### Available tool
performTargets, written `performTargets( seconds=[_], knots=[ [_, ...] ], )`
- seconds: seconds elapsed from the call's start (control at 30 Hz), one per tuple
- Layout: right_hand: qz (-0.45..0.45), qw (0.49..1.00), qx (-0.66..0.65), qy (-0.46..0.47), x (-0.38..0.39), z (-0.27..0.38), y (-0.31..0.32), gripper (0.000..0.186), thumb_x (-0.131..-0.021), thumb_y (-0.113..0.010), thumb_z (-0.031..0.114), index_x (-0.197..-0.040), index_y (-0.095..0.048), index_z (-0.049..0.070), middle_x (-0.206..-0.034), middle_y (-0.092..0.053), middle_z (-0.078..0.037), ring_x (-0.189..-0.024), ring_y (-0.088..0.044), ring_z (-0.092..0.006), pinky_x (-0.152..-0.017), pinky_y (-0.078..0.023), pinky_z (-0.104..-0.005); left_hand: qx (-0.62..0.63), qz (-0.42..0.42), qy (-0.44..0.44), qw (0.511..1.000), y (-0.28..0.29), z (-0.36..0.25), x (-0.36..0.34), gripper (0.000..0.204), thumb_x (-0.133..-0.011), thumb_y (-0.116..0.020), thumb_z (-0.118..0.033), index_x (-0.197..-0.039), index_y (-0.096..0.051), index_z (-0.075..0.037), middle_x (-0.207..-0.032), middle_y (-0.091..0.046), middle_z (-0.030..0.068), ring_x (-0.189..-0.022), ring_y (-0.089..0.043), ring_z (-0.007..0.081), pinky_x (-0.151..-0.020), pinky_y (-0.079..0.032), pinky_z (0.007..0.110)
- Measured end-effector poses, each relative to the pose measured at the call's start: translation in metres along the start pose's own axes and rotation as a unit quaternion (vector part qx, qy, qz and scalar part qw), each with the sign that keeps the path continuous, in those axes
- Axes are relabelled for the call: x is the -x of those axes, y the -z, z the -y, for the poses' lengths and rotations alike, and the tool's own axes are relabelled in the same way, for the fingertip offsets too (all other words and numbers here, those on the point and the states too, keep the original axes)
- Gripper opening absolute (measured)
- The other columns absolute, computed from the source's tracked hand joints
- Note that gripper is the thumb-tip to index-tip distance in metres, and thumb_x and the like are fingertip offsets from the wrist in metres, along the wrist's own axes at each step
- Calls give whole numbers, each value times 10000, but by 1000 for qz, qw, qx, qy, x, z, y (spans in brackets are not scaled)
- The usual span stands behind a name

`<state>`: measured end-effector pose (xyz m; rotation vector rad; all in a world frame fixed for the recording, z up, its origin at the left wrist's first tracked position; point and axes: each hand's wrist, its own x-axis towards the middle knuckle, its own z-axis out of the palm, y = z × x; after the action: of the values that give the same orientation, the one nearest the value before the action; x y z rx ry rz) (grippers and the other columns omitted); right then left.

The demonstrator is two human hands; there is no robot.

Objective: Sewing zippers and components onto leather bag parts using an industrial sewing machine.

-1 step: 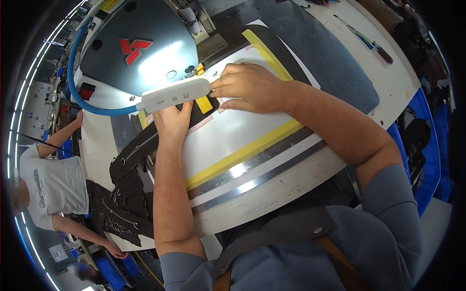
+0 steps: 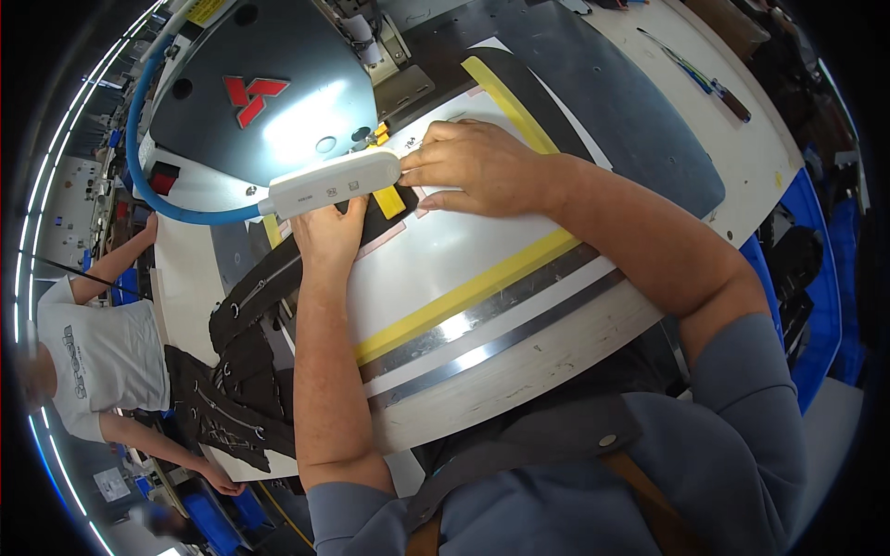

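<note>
Dark zippered cloth (image 2: 227,394) beside the machine (image 2: 195,120), partway through by my judgement.

Going left to right from my remote seat, I have the cloth at eight o'clock and a dark strip (image 2: 255,295) at nine, leading to the left hand (image 2: 328,232) at ten; its thumb stands apart, but the white lamp (image 2: 338,183), just past ten, covers the other fingertips, so I cannot tell their grip. A yellow piece (image 2: 388,201) lies at eleven. At twelve, the right hand (image 2: 477,167) is loosely bent above the white sheet (image 2: 445,255) (the lamp's tip crowds my view); I cannot tell whether it pinches anything. The strip appears placed; whatever is finished beneath the lamp stays hidden, and the cloth at eight seems left to handle.
</note>
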<state>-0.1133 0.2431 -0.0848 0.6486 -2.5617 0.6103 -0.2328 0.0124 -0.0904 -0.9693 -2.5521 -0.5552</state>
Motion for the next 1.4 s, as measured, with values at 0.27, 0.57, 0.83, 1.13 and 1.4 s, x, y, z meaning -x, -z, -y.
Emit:
performTargets(
  seconds=[0.27,0.57,0.83,1.13,1.4],
  knots=[
    [50,998,27,-2,-4,3,2,307,-920,-700,350,-1122,-701,119,-1276,-658,44,-1091,-547,-175,-973,-438,-386,15,-1,18,1000,2,-4,3,359,-834,-799,-277,-1089,-732,-34,-1102,-692,199,-1068,-628,389,-948,-474,481],
    [28,998,52,-2,-3,0,-1,231,-928,-681,267,-1113,-729,138,-1279,-666,15,-1134,-556,-177,-995,-438,-389,-6,-92,-51,994,10,-19,10,246,-762,-837,-134,-986,-765,-61,-1068,-730,146,-1048,-656,341,-936,-474,478],
    [7,1000,17,6,-1,-5,-4,241,-921,-675,242,-1124,-740,131,-1239,-686,5,-1174,-556,-184,-1024,-434,-399,114,57,-108,986,28,-33,35,172,-918,-684,-57,-1066,-743,6,-1139,-732,155,-1132,-671,314,-1002,-491,394],
    [55,998,19,-9,-2,-4,4,210,-929,-661,267,-1089,-720,144,-1311,-660,11,-1211,-538,-187,-1019,-411,-410,153,45,-98,982,24,-32,36,191,-844,-706,-12,-1031,-730,16,-1159,-724,156,-1140,-659,334,-1002,-486,424],
    [81,996,30,-21,-3,-1,5,209,-953,-629,287,-1102,-696,156,-1333,-645,16,-1261,-506,-201,-1049,-378,-429,111,41,-101,988,20,-31,37,288,-848,-696,-16,-1133,-698,30,-1193,-701,202,-1183,-627,359,-1041,-452,451]
  ],
)
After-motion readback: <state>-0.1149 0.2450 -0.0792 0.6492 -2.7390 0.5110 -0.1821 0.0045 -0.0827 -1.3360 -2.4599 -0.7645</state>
